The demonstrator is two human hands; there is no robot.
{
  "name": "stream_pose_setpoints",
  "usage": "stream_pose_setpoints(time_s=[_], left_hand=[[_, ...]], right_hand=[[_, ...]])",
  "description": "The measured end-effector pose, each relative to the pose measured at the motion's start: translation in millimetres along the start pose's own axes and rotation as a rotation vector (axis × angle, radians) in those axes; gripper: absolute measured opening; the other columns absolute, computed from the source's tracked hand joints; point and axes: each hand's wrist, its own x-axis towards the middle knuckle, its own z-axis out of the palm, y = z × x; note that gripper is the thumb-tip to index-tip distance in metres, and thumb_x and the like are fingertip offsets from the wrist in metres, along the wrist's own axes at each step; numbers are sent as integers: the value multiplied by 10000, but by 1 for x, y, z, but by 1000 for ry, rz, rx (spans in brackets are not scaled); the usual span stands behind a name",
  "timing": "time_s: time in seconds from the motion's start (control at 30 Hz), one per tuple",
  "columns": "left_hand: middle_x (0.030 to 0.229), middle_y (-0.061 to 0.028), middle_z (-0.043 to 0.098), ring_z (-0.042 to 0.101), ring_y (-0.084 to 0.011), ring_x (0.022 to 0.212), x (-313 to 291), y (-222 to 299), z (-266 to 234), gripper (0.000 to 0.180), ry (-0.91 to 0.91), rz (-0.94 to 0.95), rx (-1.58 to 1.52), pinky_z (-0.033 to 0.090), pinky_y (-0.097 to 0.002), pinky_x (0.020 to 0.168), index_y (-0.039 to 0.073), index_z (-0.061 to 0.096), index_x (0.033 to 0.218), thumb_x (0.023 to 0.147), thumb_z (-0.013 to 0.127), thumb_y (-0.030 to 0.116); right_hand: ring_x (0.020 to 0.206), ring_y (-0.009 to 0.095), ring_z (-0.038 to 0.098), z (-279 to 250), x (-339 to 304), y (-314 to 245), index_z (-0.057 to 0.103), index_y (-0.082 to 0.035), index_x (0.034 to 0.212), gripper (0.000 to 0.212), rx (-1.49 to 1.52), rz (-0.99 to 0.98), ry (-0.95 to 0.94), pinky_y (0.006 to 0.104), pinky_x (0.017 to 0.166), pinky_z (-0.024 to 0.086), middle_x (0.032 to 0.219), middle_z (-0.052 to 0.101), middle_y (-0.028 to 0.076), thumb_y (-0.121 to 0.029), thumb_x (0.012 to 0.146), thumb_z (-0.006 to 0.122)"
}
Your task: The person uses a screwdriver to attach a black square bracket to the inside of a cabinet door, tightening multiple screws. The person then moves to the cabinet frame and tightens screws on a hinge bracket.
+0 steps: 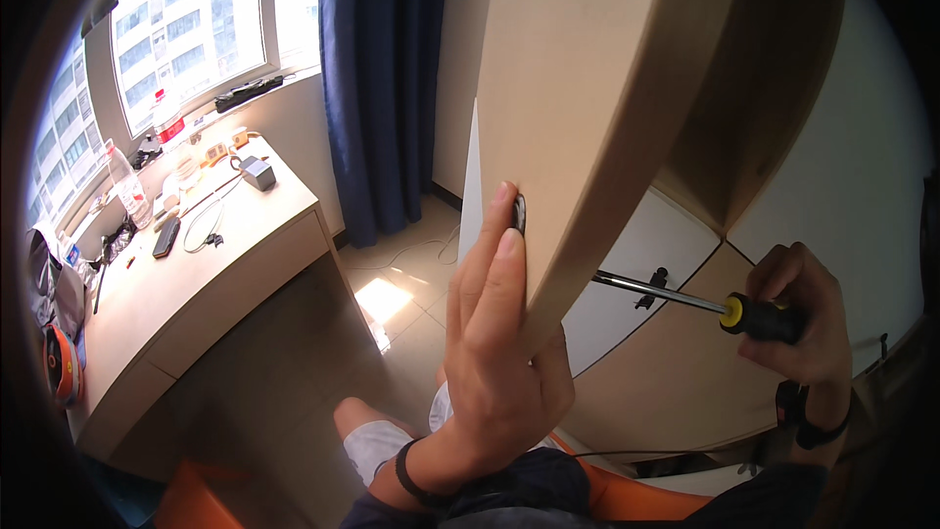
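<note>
A pale wood door panel (578,69) stands open in front of me, its thick edge facing me. My left hand (499,362) is at its lower part, two fingertips pressed against a dark curved handle (520,216) on the left face, the other fingers partly hidden round the bottom edge. In my right hand (808,318) is a screwdriver (764,317) with a black and yellow grip. Its metal shaft points left to the panel's inner side, and the tip is hidden behind the edge. Another dark handle (654,288) sits on a white door beyond the shaft.
To the left a wooden desk (225,264) carries plastic bottles (127,186), a dark adapter (258,172), cables and other small things. A blue curtain (382,88) hangs beside the window (186,20). An orange seat (646,502) is under me, and a cable lies on the tiled floor.
</note>
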Motion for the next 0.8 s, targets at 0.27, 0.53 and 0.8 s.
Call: stream_pose_setpoints(time_s=[0.27, 0.53, 0.8], left_hand=[[1178, -198, 437, 508, -185, 941, 1, 5, -11, 493, -139, -36, 212, 427, -303, 807, -48, 217, 1304, 900, 499, -38], [1209, -200, 424, 503, -183, 950, -1, 4, -9, 477, -122, -12, 256, 430, -299, 807, -52, 227, 1301, 913, 500, -3], [1176, -205, 439, 492, -184, 933, 0, 0, -8, 459, -92, 11, 201, 421, -308, 796, -44, 233, 1284, 908, 494, -14]], right_hand=[[572, 157, 612, 2, -2, -3, 564, 16, 903, 243, -524, -302, 7, 255, 517, 457, 754, 637, 126, -82, 716, 683], [527, 158, 570, 7, 0, 3, 579, 12, 864, 358, -178, -150, -5, 271, 476, 414, 670, 610, 84, -260, 720, 762], [519, 159, 520, 6, -4, 4, 546, -28, 887, 382, -573, -379, 51, 275, 477, 379, 712, 586, 57, -286, 713, 768]])
